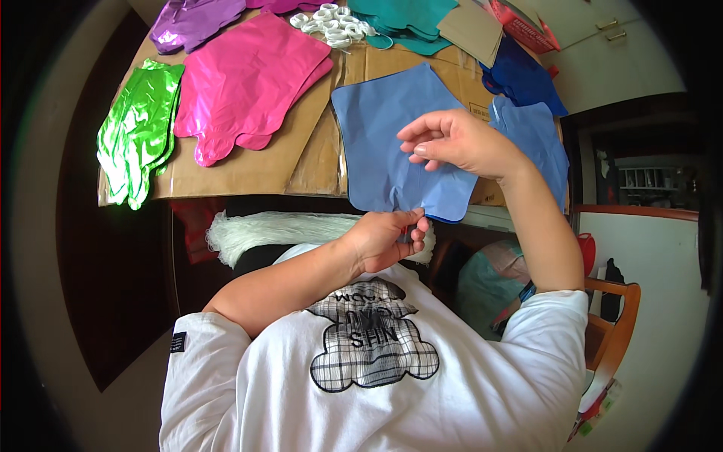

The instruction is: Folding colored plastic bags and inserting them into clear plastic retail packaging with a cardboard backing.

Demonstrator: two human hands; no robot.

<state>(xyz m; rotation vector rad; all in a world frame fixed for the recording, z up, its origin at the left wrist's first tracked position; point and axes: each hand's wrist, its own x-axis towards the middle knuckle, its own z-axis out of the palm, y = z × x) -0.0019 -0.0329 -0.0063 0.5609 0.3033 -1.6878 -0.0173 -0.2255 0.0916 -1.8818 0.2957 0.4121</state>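
A flat blue foil piece [384,128], several-sided with rounded corners, lies partly on the cardboard-covered table and reaches over its near edge. My left hand [388,239] pinches its near edge between thumb and fingers, and the foil puckers into creases there. Above the right part of the same piece hovers my right hand [463,143], its fingers loosely bent and apart from the thumb. Nothing shows in that hand, though a thin thread would be too small to tell.
Pink foil pieces [248,83], shiny green ones [139,124] and teal ones [399,22] lie stacked on the cardboard [316,162]. Small coils of white string [331,26] sit at the far side. A white thread hank [279,230] rests below the table edge. A wooden chair [621,324] stands at right.
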